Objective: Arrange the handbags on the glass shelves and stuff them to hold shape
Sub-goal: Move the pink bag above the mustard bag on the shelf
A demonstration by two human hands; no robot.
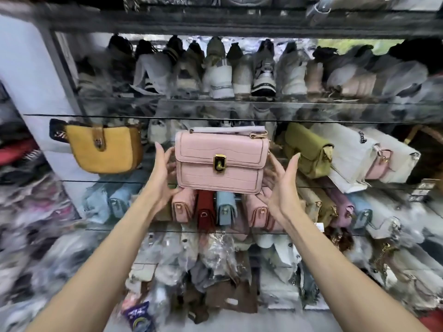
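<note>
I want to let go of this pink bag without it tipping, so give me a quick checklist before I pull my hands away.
1. Pink bag upright, clasp facing out: ok.
2. Bag resting fully on the glass shelf: cannot tell, its base is at the front edge.
3. Left hand and right hand beside the bag: ok, fingers straight.
4. Gap to the yellow bag: ok.
5. Stuffed to hold shape: cannot tell.

On the middle glass shelf (72, 181), open gaps lie either side of the upright pink croc-textured flap handbag (219, 161): leftward up to the mustard-yellow rounded saddle bag (105, 149), rightward up to the olive-green flap bag (309, 149). The glass shelf above (96, 116) caps the headroom. Below, small bags packed in a row (215, 209) fill the lower shelf.
</note>
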